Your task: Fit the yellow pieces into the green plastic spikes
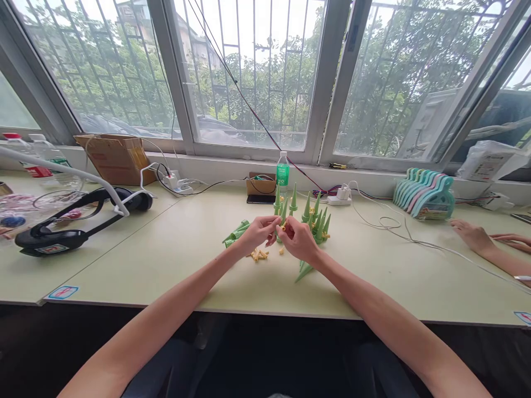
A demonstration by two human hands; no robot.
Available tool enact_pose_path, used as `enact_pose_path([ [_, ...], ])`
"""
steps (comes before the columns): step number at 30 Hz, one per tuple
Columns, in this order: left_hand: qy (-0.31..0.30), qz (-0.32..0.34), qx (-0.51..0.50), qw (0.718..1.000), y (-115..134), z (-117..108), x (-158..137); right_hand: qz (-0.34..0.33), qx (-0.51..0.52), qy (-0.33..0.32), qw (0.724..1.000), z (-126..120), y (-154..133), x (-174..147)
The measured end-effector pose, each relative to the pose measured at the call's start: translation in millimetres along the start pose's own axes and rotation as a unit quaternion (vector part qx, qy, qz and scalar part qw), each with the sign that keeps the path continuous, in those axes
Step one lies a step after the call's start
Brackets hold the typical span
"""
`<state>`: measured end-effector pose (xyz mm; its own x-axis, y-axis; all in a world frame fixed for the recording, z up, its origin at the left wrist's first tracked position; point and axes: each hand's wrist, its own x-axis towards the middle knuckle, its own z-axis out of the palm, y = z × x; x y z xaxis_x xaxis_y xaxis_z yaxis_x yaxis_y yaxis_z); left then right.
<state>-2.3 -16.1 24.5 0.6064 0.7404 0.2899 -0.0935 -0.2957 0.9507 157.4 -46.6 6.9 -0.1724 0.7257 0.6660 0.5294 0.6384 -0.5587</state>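
My left hand and my right hand meet above the table, fingers closed. Between their fingertips is a small yellow tube-shaped valve piece, which both pinch; its far end is hidden. Behind and right of my hands stand several green cone-shaped plant watering spikes, some with yellow pieces at their collars. Another green spike lies near my right wrist. Loose yellow pieces lie in a small pile below my left hand, with a single one beside them. Green tubular parts lie left of my left hand.
Behind the spikes are a green-labelled bottle, a phone and a small cardboard box. A black headset lies left; teal hangers stand right. Another person's hand rests at the right. Cables cross the table.
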Motion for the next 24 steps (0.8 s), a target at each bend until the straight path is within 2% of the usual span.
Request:
enact_pose_path([
  [14, -0.053, -0.046, 0.008, 0.998, 6.5, -6.1, -1.4, -0.014, -0.042, -0.042, 0.998, -5.6, -6.4, -0.5],
  [24, -0.049, -0.051, 0.005, 0.997, 3.4, -6.6, -1.5, -0.015, -0.046, -0.039, 0.998, -4.2, -4.4, 0.9],
])
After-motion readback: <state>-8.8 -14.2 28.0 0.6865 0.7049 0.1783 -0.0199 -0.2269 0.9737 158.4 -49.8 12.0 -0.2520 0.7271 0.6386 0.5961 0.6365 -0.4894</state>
